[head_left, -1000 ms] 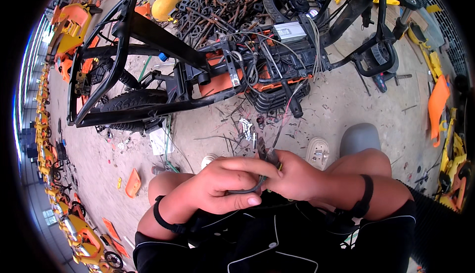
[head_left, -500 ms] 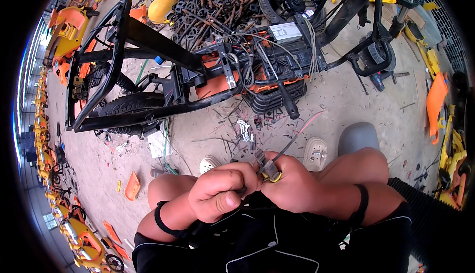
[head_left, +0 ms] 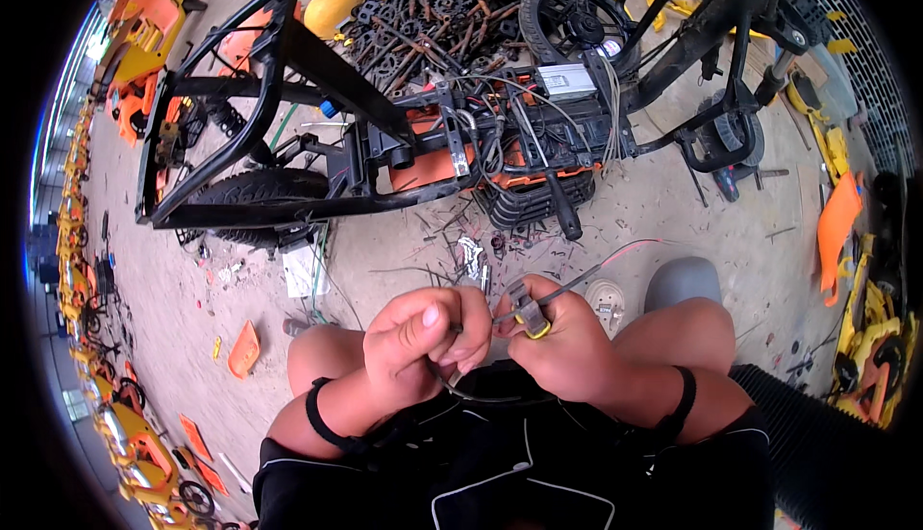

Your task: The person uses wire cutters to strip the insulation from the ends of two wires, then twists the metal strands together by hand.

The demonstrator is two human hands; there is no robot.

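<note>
My left hand [head_left: 415,340] is closed in a fist, gripping a thin dark cable. A loop of that cable [head_left: 476,397] hangs below the fist, against my dark clothing. Close beside it on the right, my right hand [head_left: 565,349] is closed around a small tool with grey jaws and a yellow edge [head_left: 528,313]; I cannot make out its exact kind. The dark cable [head_left: 586,274] passes at the tool's jaws and runs out to the upper right, ending in a thinner reddish wire. Most of the tool's body is hidden in my palm.
A stripped black vehicle frame [head_left: 327,211] with exposed wiring lies ahead, a screwdriver [head_left: 563,205] resting across it. Behind it are a heap of rusty metal parts [head_left: 433,6] and a wheel [head_left: 577,23]. Wire scraps litter the floor; an orange piece [head_left: 244,349] lies left.
My hands have moved slightly apart, with more cable showing between and below them. My left thumb now points upward. The view has shifted a little.
</note>
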